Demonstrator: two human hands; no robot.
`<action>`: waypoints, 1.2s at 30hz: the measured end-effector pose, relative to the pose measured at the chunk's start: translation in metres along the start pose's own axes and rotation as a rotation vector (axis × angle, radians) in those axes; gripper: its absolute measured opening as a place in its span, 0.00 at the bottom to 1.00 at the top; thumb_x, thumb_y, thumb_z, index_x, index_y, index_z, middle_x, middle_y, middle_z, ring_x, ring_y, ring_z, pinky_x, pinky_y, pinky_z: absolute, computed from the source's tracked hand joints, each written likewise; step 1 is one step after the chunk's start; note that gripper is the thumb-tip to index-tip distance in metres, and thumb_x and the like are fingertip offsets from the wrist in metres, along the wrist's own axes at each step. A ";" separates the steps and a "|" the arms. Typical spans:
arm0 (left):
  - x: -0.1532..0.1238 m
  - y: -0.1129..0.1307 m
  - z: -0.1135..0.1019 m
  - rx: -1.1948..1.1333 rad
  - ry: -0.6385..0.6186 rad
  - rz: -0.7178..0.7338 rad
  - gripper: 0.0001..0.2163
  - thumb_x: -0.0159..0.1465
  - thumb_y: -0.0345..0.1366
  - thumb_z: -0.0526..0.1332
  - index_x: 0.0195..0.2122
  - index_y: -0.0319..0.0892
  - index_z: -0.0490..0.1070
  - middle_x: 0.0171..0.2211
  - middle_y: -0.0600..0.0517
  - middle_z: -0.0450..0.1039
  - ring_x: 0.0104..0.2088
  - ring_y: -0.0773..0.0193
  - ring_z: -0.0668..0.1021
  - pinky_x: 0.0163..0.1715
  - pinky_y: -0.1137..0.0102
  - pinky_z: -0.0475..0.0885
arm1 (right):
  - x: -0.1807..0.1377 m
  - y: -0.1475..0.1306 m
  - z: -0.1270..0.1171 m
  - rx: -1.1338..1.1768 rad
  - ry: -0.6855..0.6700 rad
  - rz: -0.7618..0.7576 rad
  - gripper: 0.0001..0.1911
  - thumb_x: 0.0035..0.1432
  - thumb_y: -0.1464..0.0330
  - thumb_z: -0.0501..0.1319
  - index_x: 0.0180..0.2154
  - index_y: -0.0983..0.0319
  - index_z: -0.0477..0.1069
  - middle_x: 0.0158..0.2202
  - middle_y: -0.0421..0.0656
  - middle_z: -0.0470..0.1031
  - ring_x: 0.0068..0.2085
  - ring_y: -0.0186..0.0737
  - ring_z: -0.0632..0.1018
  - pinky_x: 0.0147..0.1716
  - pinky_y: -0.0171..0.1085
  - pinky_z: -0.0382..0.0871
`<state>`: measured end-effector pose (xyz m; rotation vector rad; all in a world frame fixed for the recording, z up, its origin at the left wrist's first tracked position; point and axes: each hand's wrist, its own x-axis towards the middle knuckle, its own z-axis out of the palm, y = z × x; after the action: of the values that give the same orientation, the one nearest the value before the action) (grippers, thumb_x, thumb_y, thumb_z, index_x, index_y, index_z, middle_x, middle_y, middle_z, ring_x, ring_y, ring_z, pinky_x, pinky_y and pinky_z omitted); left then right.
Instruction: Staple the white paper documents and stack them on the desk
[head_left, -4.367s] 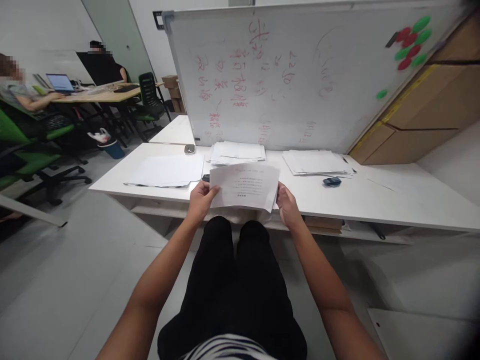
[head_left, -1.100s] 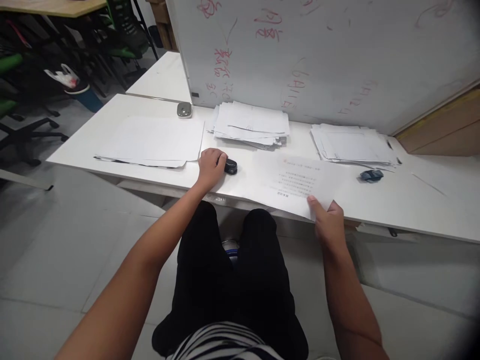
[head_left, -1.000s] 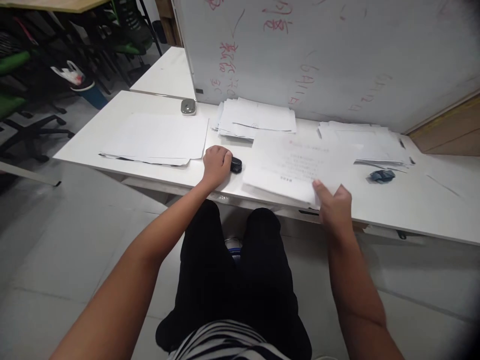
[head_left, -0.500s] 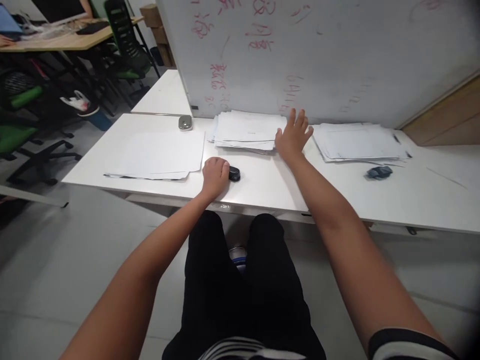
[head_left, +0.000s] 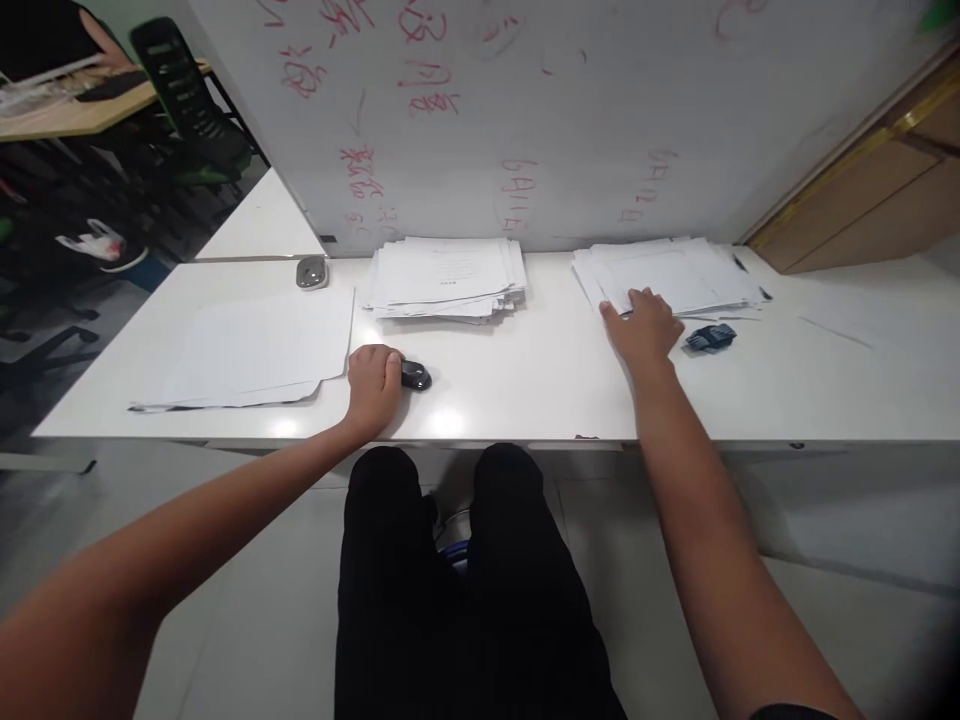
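Observation:
My left hand (head_left: 373,378) rests curled on the white table (head_left: 525,390), its fingers closed round a small black object (head_left: 415,375) that looks like a stapler. My right hand (head_left: 642,327) lies on the table at the near edge of the right paper stack (head_left: 667,273), fingers stretched toward the sheets and touching them. A middle paper stack (head_left: 446,277) with printed text on top sits against the whiteboard (head_left: 525,100).
A loose pile of blank sheets (head_left: 247,348) lies at the left. A small grey device (head_left: 310,271) sits near the whiteboard foot. A dark binder clip (head_left: 709,338) lies right of my right hand. Chairs and another desk stand far left; a wooden panel at right.
The printed sheet I held in both hands now lies on the middle stack. My right hand moved from that stack to the right stack. My left hand stayed on the black object.

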<state>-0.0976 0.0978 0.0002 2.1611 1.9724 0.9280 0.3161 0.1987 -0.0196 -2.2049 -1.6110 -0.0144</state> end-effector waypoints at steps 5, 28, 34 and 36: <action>0.002 0.001 -0.001 0.013 -0.014 0.029 0.14 0.70 0.36 0.44 0.36 0.45 0.67 0.40 0.48 0.73 0.47 0.54 0.70 0.54 0.54 0.60 | 0.005 0.002 0.003 0.025 0.052 0.003 0.24 0.66 0.55 0.49 0.55 0.61 0.69 0.63 0.56 0.65 0.63 0.58 0.63 0.60 0.69 0.45; 0.001 0.002 -0.001 0.021 -0.006 0.020 0.14 0.70 0.38 0.43 0.36 0.46 0.67 0.38 0.47 0.72 0.47 0.53 0.70 0.54 0.54 0.60 | 0.004 0.006 -0.005 0.251 0.168 0.177 0.19 0.65 0.63 0.49 0.48 0.61 0.74 0.49 0.54 0.77 0.53 0.55 0.73 0.58 0.64 0.52; 0.001 0.005 -0.002 0.040 -0.019 0.006 0.15 0.70 0.38 0.42 0.36 0.45 0.67 0.39 0.46 0.72 0.47 0.53 0.70 0.54 0.54 0.60 | 0.005 -0.003 -0.002 0.159 0.174 0.129 0.19 0.65 0.63 0.50 0.51 0.61 0.72 0.54 0.54 0.73 0.56 0.55 0.68 0.58 0.66 0.46; 0.001 0.005 -0.002 0.042 -0.014 0.014 0.15 0.70 0.38 0.42 0.36 0.45 0.67 0.38 0.46 0.72 0.47 0.52 0.70 0.53 0.54 0.61 | 0.006 -0.002 -0.001 0.147 0.141 0.058 0.17 0.65 0.64 0.51 0.50 0.59 0.73 0.57 0.53 0.71 0.58 0.53 0.65 0.60 0.66 0.41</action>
<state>-0.0945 0.0972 0.0043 2.1997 1.9912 0.8785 0.3170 0.2044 -0.0165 -2.0892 -1.4251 -0.0332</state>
